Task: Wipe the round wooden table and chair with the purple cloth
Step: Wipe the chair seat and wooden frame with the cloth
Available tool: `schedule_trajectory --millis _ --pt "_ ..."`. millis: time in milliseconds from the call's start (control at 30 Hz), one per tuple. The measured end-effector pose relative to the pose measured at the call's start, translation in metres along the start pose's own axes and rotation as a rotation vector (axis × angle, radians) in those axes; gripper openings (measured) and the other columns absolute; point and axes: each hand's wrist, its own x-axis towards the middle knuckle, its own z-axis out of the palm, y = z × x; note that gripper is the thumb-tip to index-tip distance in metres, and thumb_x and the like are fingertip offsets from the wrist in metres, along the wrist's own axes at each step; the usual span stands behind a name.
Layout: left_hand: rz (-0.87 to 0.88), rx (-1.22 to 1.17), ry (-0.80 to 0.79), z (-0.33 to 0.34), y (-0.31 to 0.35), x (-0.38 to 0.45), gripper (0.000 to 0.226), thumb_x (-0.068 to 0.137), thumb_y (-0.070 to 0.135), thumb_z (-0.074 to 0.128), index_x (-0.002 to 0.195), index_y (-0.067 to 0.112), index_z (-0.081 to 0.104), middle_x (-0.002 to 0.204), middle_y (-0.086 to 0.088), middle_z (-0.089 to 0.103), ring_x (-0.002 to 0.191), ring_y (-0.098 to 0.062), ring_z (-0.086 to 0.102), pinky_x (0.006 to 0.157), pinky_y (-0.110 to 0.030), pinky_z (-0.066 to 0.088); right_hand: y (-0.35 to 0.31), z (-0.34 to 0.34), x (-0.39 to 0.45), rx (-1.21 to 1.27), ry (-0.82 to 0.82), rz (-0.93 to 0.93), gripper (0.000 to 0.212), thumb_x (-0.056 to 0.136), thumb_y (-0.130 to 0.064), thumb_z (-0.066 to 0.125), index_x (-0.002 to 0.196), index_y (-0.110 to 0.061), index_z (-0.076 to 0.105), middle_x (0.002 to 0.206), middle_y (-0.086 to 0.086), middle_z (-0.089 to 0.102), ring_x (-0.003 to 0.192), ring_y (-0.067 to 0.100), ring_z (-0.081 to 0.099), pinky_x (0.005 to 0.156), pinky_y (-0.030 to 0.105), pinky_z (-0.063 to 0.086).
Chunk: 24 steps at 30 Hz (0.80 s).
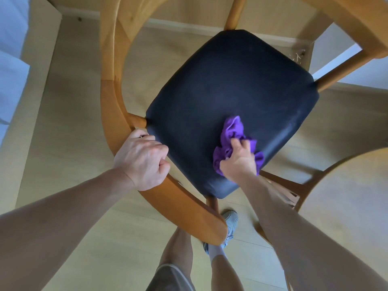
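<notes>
At the far left a pale blue-white surface (11,66) runs along the edge of the light wood floor (69,122). Next comes the chair (111,106), its curved wooden back rail sweeping from the top of the view down toward the person's legs. The left hand (141,161) is clenched around that rail, fingers curled over the wood just beside the near left corner of the seat, the thumb tucked at the front. The dark padded seat (231,91) fills the middle of the view, tilted as a diamond, with wooden rungs meeting it at its corners. On the near right part of the seat lies the purple cloth (232,131), bunched and crumpled. The right hand (239,159) grasps it, fingers curled into the folds and pressing it against the seat; cloth shows above and on both sides of the hand. Below, between the forearms, a light sneaker (231,222) stands on the floor. At the lower right the round wooden counter (346,196) shows its curved edge, near the chair.
</notes>
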Motion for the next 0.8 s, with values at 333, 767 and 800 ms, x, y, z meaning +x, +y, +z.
schedule_trajectory --millis 333,767,800 --pt "-0.012 0.023 -0.005 -0.001 0.000 0.000 0.025 0.082 0.030 0.047 0.058 0.023 0.049 0.058 0.004 0.056 0.059 -0.017 0.050 0.090 -0.043 0.046 0.002 0.002 -0.021 -0.153 -0.380 -0.244 0.034 0.080 -0.013 0.048 0.098 -0.026 0.074 0.109 -0.004 0.065 0.102 0.027 0.064 0.084 0.033 0.056" --pt "-0.040 -0.084 0.093 0.006 -0.006 -0.001 0.023 0.080 0.029 0.041 0.058 0.024 0.039 0.057 0.009 0.041 0.058 -0.015 0.039 0.089 -0.036 0.042 -0.141 -0.004 0.078 0.216 -0.073 -0.280 0.070 0.087 -0.017 0.057 0.154 -0.028 0.040 0.161 -0.007 0.027 0.143 0.027 0.027 0.107 0.042 0.039" --pt "-0.045 -0.093 0.099 0.007 -0.006 -0.002 0.022 0.080 0.029 0.041 0.059 0.024 0.039 0.057 0.009 0.041 0.059 -0.015 0.039 0.091 -0.036 0.041 -0.145 0.005 0.076 0.089 -0.115 -0.282 0.071 0.087 -0.018 0.057 0.154 -0.030 0.038 0.163 -0.008 0.021 0.145 0.031 0.022 0.109 0.049 0.038"
